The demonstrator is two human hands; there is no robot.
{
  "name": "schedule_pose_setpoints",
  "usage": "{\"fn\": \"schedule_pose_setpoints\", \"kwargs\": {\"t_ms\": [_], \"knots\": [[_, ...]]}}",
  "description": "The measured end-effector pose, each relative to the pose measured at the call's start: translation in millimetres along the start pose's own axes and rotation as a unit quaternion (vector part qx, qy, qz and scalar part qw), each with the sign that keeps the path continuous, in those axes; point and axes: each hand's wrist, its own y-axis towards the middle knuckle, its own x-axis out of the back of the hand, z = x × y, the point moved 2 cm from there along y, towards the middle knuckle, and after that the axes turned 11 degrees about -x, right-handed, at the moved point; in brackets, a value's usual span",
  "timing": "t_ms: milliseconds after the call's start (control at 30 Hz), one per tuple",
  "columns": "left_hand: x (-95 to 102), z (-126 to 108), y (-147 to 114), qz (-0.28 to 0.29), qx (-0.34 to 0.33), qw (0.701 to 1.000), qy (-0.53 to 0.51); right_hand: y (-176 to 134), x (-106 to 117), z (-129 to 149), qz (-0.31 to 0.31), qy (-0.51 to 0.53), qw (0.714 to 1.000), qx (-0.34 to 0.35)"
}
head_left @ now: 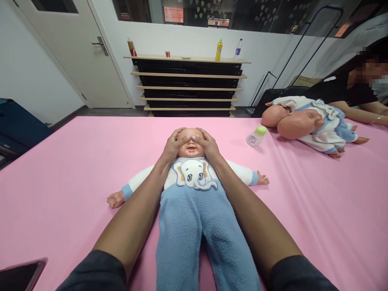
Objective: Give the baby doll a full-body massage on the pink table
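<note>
A baby doll (191, 151) lies on its back on the pink cover, arms spread to both sides. It wears a white top with an elephant patch (195, 173) and blue fleece trousers (194, 210). Around one side of its head curves my left hand (174, 144), thumb laid across the face beside the nose. My right hand (209, 144) cups the opposite side in the same way, its thumb nearly meeting the other. The doll's eyes are hidden under the thumbs; its mouth shows below them.
To the right stands a small bottle with a green cap (256, 136). Beyond it two more dolls (303, 123) lie together near a seated person's forearm (360, 116). A dark phone-like device (21, 277) rests at the near left of the pink cover (75, 173). Shelves (188, 75) stand behind.
</note>
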Motion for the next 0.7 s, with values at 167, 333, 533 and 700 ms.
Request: {"fn": "schedule_pose_setpoints", "kwargs": {"t_ms": [167,333,533,700], "knots": [[-1.5,0.0,1.5,-0.010,0.025,0.999,-0.030,2.2,-0.9,-0.1,-0.013,0.011,1.000,0.001],[0.0,1.5,4.2,-0.016,0.015,1.000,-0.014,4.1,0.3,-3.2,-0.020,0.006,1.000,0.014],[0.9,5.3,4.9,-0.021,-0.003,1.000,-0.013,3.1,0.8,-1.6,-0.027,0.002,0.999,0.038],[-0.2,3.2,2.1,-0.012,-0.003,1.000,-0.006,-1.3,-0.8,2.4,-0.017,0.000,1.000,0.015]]}}
